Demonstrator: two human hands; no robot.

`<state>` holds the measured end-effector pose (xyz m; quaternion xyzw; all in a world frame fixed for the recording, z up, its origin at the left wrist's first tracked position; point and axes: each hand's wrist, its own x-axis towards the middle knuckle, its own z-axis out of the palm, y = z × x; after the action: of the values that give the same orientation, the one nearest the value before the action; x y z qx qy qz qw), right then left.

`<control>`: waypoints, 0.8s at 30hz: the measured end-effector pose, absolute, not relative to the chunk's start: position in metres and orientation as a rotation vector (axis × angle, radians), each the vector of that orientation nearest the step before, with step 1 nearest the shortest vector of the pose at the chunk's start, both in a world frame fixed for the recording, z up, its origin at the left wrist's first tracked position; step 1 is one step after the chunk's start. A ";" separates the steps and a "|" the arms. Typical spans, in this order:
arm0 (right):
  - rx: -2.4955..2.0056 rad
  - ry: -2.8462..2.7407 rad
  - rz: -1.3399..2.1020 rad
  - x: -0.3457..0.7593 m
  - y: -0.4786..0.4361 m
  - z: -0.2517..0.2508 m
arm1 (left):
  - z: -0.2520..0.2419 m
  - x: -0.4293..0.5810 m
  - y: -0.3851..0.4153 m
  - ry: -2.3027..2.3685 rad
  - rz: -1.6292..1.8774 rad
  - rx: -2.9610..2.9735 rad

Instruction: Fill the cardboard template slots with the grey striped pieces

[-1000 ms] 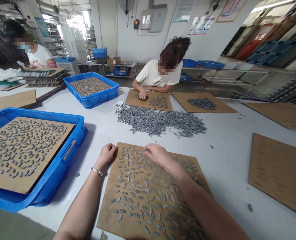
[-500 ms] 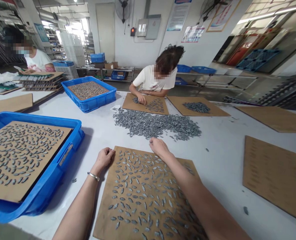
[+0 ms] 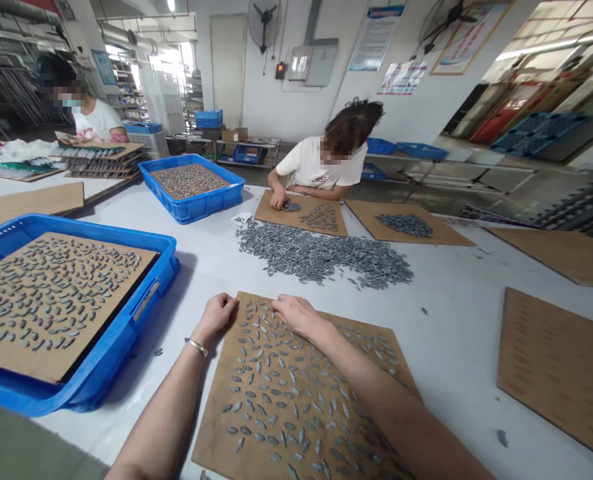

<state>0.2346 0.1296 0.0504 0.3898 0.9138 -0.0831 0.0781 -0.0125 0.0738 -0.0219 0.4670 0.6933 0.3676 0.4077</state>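
Observation:
A brown board (image 3: 271, 407) lies in front of me, spread with many small grey leaf-shaped pieces in loose rows. My left hand (image 3: 217, 313) is closed at the board's far left corner, its fingertips against the edge. Over the far edge of the same board is my right hand (image 3: 293, 315), fingers curled down and pressed together. Whatever its fingertips hold is hidden. Beyond the board, a heap of grey pieces (image 3: 321, 253) lies on the white table (image 3: 206, 260).
At left, a blue crate (image 3: 169, 257) holds a board of similar pieces; another blue crate (image 3: 191, 213) stands behind it. Across the table a person (image 3: 326, 160) handles pieces on a board. Another brown board (image 3: 561, 373) lies at right. A second person (image 3: 96, 120) is far left.
My right hand has moved left and back from near the heap to the board's far edge, closer to my left hand. My left hand stays at the corner. The view has shifted slightly.

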 end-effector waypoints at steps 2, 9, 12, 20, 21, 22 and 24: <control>1.129 2.716 -0.195 0.232 0.133 0.049 | -0.022 -0.012 0.074 1.746 0.916 1.182; 1.051 2.697 -0.152 0.227 0.133 0.052 | -0.019 -0.011 0.072 1.747 0.926 1.186; 1.062 2.694 -0.202 0.225 0.128 0.055 | -0.015 -0.010 0.070 1.750 0.918 1.189; 1.133 2.690 -0.293 0.227 0.125 0.048 | -0.007 -0.006 0.067 1.771 0.936 1.191; 1.152 2.710 -0.320 0.230 0.128 0.049 | -0.007 -0.006 0.067 1.770 0.940 1.193; 1.182 2.733 -0.345 0.233 0.131 0.050 | -0.007 -0.006 0.067 1.769 0.939 1.197; 1.262 2.773 -0.371 0.241 0.137 0.054 | -0.008 -0.006 0.067 1.769 0.941 1.211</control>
<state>0.2406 0.1369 0.0541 0.4108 0.9030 -0.1207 0.0362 -0.0065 0.0674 -0.0076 0.4763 0.6958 0.3703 0.3897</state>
